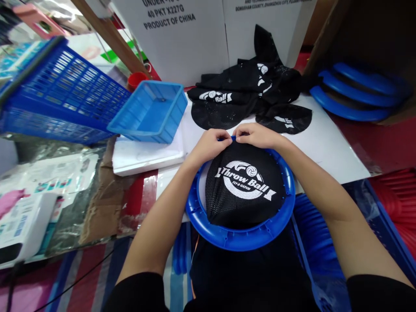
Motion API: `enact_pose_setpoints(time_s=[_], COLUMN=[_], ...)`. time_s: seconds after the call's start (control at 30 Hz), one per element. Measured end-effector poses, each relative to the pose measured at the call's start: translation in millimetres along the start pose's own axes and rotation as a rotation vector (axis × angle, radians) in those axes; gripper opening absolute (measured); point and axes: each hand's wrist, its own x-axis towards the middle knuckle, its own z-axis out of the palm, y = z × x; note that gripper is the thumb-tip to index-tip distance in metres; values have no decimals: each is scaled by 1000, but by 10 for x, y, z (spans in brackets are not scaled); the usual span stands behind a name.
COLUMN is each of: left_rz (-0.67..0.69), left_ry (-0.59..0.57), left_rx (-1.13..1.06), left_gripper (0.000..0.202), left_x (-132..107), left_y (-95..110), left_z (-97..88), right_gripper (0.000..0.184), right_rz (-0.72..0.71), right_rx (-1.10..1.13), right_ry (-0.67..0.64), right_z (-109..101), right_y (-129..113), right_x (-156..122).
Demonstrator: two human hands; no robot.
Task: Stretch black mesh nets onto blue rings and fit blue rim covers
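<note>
A blue plastic ring (227,236) lies on the white board (328,147) in front of me. A black mesh cloth (243,190) printed "Throw Ball" is draped over the ring. My left hand (209,145) and my right hand (256,134) sit side by side at the ring's far edge. Both have their fingers curled, pinching the top edge of the mesh against the ring.
A pile of more black mesh cloths (247,93) lies behind the ring. A small blue tray (151,112) and a tilted blue basket (61,95) stand at the left. Stacked blue rings (354,93) sit at the right, white cartons (195,34) at the back.
</note>
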Motion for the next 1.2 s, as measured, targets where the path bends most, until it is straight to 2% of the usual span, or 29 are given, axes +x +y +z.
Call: enact_pose_setpoints(time_s=[0.43,0.93,1.03,1.2], left_rz=[-50,-8,36,213], left_ry=[38,44,35,21], left_rx=[34,118,87,92], left_gripper=[21,14,15,14], left_x=[24,4,-38,-109], left_y=[11,-3,-22,-44], left_z=[35,59,40,3], right_gripper=[9,13,17,18], right_rz=[-33,-77,-74,-19], right_rx=[-100,-128,-88,-82], right_ry=[-19,46,16,-97], right_z=[-37,21,-52,-290], right_y=[-50,-11,-46,-85], right_x=[-24,-7,-51,-211])
